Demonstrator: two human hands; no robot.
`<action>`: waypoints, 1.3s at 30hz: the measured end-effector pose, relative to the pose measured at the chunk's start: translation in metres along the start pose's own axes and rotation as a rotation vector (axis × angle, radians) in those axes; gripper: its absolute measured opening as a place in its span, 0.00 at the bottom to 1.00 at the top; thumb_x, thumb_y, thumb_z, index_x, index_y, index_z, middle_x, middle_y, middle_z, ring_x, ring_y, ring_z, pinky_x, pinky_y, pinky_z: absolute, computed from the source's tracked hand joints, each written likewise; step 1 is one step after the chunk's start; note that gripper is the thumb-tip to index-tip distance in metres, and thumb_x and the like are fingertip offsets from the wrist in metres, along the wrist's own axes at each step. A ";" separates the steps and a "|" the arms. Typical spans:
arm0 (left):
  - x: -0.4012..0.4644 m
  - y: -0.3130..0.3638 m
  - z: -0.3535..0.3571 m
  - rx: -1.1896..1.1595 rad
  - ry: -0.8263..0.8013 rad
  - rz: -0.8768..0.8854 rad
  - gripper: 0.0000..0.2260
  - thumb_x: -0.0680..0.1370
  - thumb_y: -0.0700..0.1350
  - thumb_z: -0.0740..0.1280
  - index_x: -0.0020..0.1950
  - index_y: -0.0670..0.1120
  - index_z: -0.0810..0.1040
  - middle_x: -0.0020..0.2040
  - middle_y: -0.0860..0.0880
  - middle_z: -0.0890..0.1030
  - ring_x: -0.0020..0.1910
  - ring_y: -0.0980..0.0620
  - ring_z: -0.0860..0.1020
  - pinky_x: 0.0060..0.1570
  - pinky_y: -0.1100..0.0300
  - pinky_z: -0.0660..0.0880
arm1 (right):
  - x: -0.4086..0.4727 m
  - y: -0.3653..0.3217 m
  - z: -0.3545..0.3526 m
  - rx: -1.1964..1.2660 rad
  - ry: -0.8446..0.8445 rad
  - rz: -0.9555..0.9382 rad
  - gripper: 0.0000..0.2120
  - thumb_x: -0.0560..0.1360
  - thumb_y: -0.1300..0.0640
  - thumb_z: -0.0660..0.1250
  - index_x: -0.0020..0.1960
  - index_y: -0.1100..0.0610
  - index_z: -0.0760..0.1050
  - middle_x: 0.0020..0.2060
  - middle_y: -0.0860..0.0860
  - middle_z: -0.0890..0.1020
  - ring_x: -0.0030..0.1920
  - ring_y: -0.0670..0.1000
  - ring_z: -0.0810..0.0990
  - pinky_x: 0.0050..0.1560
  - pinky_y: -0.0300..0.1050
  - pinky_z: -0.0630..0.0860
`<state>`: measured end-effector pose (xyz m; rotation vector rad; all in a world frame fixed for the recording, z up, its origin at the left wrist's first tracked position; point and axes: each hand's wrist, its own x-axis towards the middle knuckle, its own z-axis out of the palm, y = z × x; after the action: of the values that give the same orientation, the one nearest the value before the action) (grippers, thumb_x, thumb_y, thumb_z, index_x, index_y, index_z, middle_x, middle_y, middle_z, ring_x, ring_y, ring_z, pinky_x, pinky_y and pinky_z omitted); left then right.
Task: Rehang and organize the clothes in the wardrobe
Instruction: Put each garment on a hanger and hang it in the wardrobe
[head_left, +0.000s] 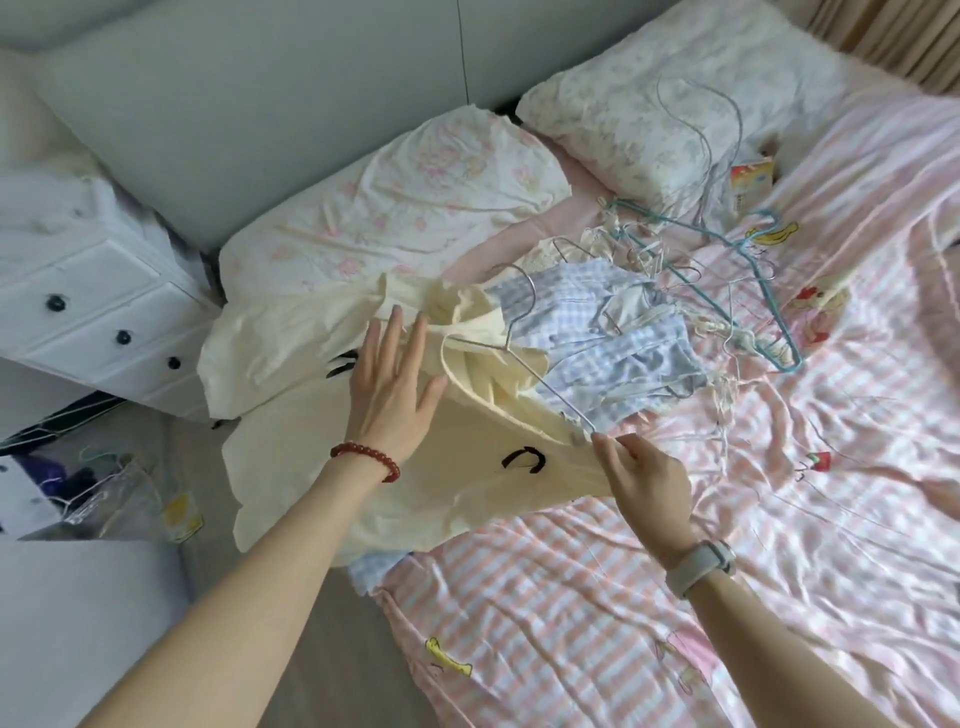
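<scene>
A cream garment with black marks (322, 457) lies spread over the near left edge of the bed. My left hand (395, 384), fingers straight, rests flat on it near the neckline. A thin metal hanger (524, 358) sits partly inside the neck opening, its hook over a blue-and-white checked garment (613, 343). My right hand (639, 478) pinches the hanger's lower end together with the cream cloth. Several loose wire hangers, one teal (748, 280), lie tangled behind on the bed.
The bed has a pink-and-white striped cover (675, 597) and two floral pillows (395, 197) by the grey headboard. A white drawer unit (98, 312) stands at the left. More hangers and bags (119, 493) lie on the floor beside the bed.
</scene>
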<state>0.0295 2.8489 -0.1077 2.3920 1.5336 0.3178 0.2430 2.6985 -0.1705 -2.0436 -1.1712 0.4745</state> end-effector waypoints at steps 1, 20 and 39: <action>-0.003 0.000 -0.004 0.063 -0.023 0.029 0.27 0.80 0.49 0.58 0.76 0.50 0.51 0.77 0.47 0.47 0.75 0.45 0.42 0.71 0.47 0.42 | -0.005 -0.002 -0.005 0.008 0.000 -0.048 0.21 0.71 0.37 0.54 0.27 0.50 0.64 0.19 0.45 0.65 0.20 0.47 0.66 0.22 0.38 0.60; -0.427 0.010 -0.004 -0.405 -0.117 -0.688 0.11 0.80 0.50 0.56 0.43 0.54 0.77 0.41 0.47 0.82 0.40 0.45 0.79 0.41 0.53 0.74 | -0.174 -0.040 0.006 -0.353 -0.286 -0.842 0.18 0.72 0.45 0.57 0.45 0.55 0.81 0.39 0.54 0.79 0.46 0.57 0.75 0.53 0.54 0.67; -0.853 0.096 -0.030 -0.438 0.739 -1.611 0.10 0.77 0.51 0.63 0.38 0.49 0.75 0.37 0.48 0.79 0.43 0.44 0.77 0.41 0.57 0.69 | -0.534 -0.157 0.043 -0.140 -1.125 -1.687 0.13 0.74 0.50 0.58 0.38 0.54 0.77 0.30 0.49 0.76 0.30 0.54 0.78 0.33 0.45 0.74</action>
<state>-0.2507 2.0373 -0.0742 0.2125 2.6636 0.9624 -0.1532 2.3109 -0.1024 -0.0946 -2.9665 0.5714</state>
